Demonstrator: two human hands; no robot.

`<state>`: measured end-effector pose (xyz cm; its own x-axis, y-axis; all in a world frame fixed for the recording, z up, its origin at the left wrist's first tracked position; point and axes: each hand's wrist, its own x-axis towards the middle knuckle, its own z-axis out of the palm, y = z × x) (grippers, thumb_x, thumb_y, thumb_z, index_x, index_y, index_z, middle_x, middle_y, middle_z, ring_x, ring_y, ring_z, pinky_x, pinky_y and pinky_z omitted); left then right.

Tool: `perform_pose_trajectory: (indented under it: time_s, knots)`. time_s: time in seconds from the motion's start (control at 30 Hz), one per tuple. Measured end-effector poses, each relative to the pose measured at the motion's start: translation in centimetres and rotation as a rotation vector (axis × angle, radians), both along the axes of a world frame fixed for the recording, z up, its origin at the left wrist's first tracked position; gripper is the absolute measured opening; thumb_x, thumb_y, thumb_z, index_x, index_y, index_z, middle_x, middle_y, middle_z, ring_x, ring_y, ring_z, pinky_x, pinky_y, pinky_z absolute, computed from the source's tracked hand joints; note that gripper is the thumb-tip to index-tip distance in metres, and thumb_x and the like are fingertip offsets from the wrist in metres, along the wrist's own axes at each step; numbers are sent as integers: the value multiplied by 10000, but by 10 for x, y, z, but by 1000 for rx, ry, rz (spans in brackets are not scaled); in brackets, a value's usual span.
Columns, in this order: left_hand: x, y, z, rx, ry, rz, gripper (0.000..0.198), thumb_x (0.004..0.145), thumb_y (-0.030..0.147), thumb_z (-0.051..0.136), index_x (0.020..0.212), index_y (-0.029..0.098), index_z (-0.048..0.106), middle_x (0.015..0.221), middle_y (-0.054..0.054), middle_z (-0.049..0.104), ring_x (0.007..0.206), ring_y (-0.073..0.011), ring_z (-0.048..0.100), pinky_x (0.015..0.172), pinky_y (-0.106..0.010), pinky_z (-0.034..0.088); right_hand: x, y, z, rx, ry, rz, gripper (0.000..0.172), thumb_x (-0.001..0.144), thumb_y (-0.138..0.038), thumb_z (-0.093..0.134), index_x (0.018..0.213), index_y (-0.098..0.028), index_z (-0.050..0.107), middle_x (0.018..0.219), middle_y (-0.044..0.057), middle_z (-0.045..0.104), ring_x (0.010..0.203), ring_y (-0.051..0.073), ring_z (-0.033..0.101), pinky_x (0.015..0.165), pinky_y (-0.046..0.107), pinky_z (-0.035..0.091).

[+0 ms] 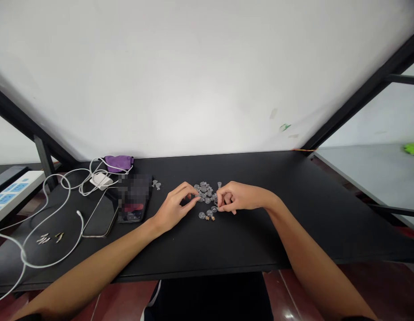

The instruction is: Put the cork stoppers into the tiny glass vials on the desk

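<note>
Hands were close together, left hand [173, 210] and right hand [236, 197] with fingertips in a cluster of small clear round pieces [203, 192] on the black desk [260, 236]. Any grip was hidden.

Live on my feed, I'm reading glossy clear plastic pieces [204, 192] on a smooth, matt black counter [277, 223], and there's a soft, matt purple cloth bundle [118, 163].

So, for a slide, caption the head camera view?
Left hand and right hand meet over small clear round pieces on a black desk.
</note>
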<state>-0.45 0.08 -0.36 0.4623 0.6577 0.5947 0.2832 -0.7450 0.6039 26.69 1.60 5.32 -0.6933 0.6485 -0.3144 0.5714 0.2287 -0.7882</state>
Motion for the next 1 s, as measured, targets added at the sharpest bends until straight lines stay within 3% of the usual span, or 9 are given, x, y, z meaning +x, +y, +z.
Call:
perform_pose_trajectory:
  time_s: [0.2, 0.4, 0.5, 0.6, 0.7, 0.83, 1.0]
  knots:
    - [0, 0, 0, 1, 0, -5, 57, 982, 181, 641, 1030, 202, 660, 950, -39, 633, 765, -130, 567, 717, -258, 490, -3, -1, 3, -112, -23, 6, 275, 799, -423, 781, 819, -176, 663, 663, 0, 710, 513, 127, 628, 584, 246, 454]
    - [0, 0, -1, -7, -2, -12, 79, 977, 185, 655, 1054, 203, 661, 965, -35, 629, 779, -125, 570, 735, -257, 491, -2, -2, 4, -110, -7, 3, 317, 811, -472, 781, 796, -179, 660, 713, 7, 734, 448, 103, 598, 568, 252, 444]
    - [0, 0, -1, -5, 1, -18, 76, 981, 186, 650, 1053, 204, 661, 966, -34, 631, 781, -125, 569, 738, -257, 489, 0, -1, 5, 9, 77, -112, 365, 883, -543, 689, 807, -189, 647, 729, 16, 720, 444, 98, 548, 538, 262, 438]
    - [0, 0, 0, -5, 2, -24, 65, 986, 189, 641, 1048, 204, 657, 968, -38, 633, 779, -128, 568, 741, -260, 491, 3, 4, 1, 256, 182, -339, 356, 943, -547, 606, 840, -207, 627, 698, 5, 658, 556, 130, 557, 561, 265, 423]
    - [0, 0, -1, -11, 3, -21, 61, 988, 195, 638, 1046, 205, 654, 970, -39, 631, 784, -129, 570, 747, -262, 490, 7, 11, -7, 491, 103, -493, 296, 967, -483, 579, 839, -221, 630, 691, -3, 624, 626, 149, 547, 612, 284, 409]
    - [0, 0, -1, -7, 4, -20, 66, 991, 201, 635, 1053, 209, 655, 969, -39, 631, 777, -130, 573, 735, -263, 486, 12, 19, -17, 606, -121, -516, 175, 952, -389, 597, 893, -243, 673, 794, 4, 682, 663, 153, 563, 605, 290, 368]
    - [1, -1, -1, -7, 6, -27, 62, 993, 197, 628, 1046, 212, 655, 969, -36, 631, 773, -128, 577, 732, -261, 492, 11, 22, -23, 608, -181, -452, 214, 936, -463, 635, 931, -257, 696, 899, 13, 715, 742, 165, 601, 625, 285, 373]
